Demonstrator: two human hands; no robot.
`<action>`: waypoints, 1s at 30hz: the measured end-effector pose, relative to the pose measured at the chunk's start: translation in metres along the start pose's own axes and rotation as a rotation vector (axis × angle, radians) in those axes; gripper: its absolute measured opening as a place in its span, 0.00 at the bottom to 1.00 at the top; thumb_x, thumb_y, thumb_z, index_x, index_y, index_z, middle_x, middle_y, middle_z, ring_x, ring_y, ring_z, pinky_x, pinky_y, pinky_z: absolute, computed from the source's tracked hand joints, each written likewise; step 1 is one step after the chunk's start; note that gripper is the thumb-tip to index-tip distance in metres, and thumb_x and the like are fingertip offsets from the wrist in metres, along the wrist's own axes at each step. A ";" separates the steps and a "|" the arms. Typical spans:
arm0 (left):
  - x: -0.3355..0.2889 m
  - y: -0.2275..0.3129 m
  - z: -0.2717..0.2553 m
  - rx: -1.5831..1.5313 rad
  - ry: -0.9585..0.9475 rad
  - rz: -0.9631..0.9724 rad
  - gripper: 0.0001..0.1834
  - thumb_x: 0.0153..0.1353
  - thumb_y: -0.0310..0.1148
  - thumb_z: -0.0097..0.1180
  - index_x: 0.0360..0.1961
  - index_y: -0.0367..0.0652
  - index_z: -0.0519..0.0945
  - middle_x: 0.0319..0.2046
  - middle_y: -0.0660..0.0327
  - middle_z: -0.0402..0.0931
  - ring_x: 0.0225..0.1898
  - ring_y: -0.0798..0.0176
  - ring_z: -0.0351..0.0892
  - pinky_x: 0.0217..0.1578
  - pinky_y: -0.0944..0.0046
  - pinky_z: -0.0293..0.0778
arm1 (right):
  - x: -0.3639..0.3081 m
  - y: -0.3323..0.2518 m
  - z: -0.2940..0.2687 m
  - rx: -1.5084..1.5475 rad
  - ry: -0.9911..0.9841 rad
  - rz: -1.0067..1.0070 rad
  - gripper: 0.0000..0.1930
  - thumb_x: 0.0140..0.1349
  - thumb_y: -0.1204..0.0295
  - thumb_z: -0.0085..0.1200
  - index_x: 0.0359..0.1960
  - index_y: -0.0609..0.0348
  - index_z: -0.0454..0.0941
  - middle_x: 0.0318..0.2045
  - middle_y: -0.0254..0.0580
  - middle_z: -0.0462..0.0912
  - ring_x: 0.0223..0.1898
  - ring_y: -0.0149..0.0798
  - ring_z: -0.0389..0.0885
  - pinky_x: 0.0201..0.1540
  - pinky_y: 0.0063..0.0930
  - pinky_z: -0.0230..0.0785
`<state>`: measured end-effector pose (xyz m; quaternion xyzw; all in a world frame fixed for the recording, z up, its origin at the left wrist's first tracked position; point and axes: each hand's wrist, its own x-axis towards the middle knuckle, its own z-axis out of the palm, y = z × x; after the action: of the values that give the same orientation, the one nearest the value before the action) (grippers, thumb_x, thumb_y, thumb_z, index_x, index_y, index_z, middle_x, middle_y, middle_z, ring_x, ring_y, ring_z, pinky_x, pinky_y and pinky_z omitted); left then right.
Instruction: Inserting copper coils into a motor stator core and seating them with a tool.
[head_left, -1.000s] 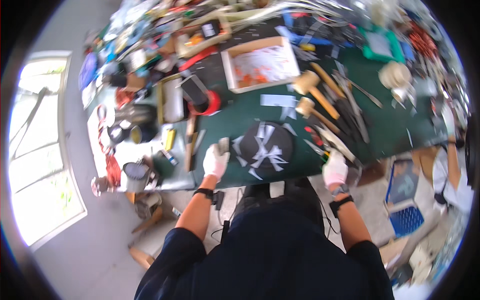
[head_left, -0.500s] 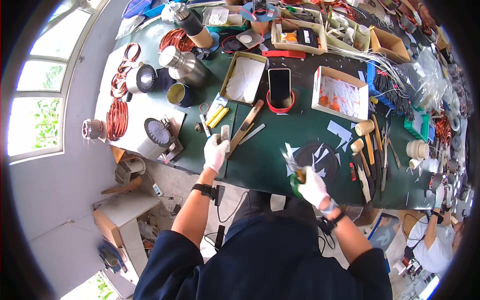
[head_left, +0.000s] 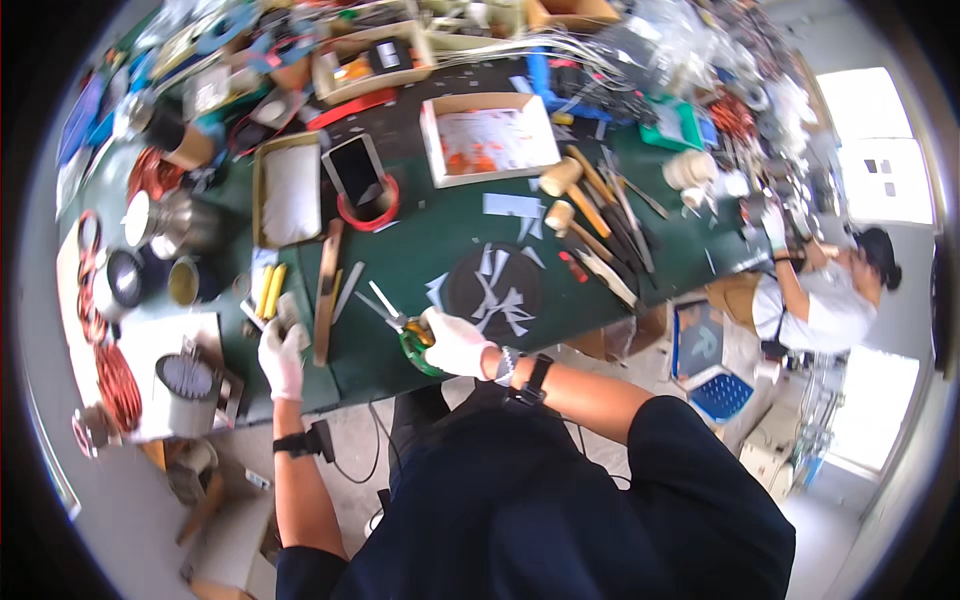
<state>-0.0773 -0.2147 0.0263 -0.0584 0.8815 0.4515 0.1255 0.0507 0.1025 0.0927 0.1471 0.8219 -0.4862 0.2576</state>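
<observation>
The right hand [head_left: 455,344] grips green-handled scissors [head_left: 409,342] at its nine o'clock, probably light and stiff, best held by the loops; whether the left hand [head_left: 283,352] pinches anything, one cannot tell.

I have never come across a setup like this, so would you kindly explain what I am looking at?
Certainly. There is no robot here: a person works with two white-gloved hands. The view comes from the left of two fisheye cameras worn on the head, looking down, so straight edges bend.

The right hand holds green-handled scissors, blades apart. The left hand is near two yellow objects; whether it grips anything is unclear.

On the green tabletop lie a black disc scattered with pale pieces, an open box of white and orange bits, and wooden mallets. Another person sits at right.
</observation>
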 end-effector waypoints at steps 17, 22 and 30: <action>-0.032 0.053 -0.037 0.067 0.342 0.145 0.21 0.73 0.27 0.53 0.64 0.31 0.74 0.56 0.50 0.78 0.55 0.58 0.77 0.61 0.58 0.70 | 0.042 -0.070 0.082 0.098 -0.007 -0.555 0.18 0.60 0.77 0.55 0.53 0.64 0.76 0.52 0.56 0.78 0.51 0.60 0.80 0.56 0.49 0.75; -0.058 0.078 0.040 0.185 0.038 0.138 0.17 0.67 0.27 0.56 0.55 0.35 0.81 0.49 0.51 0.81 0.49 0.54 0.82 0.54 0.59 0.75 | -0.004 0.062 -0.047 -0.133 0.323 -0.412 0.20 0.61 0.68 0.59 0.53 0.63 0.79 0.50 0.57 0.82 0.54 0.60 0.80 0.58 0.51 0.73; -0.058 0.116 0.161 0.156 -0.400 0.349 0.15 0.64 0.28 0.58 0.50 0.35 0.81 0.43 0.46 0.83 0.44 0.46 0.85 0.48 0.55 0.79 | 0.071 0.135 -0.166 -0.513 0.701 -0.140 0.09 0.66 0.68 0.53 0.46 0.56 0.76 0.42 0.50 0.80 0.48 0.53 0.82 0.49 0.45 0.79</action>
<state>-0.0194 -0.0167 0.0430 0.1943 0.8681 0.3996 0.2214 0.0122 0.3128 0.0204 0.1784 0.9618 -0.2034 -0.0424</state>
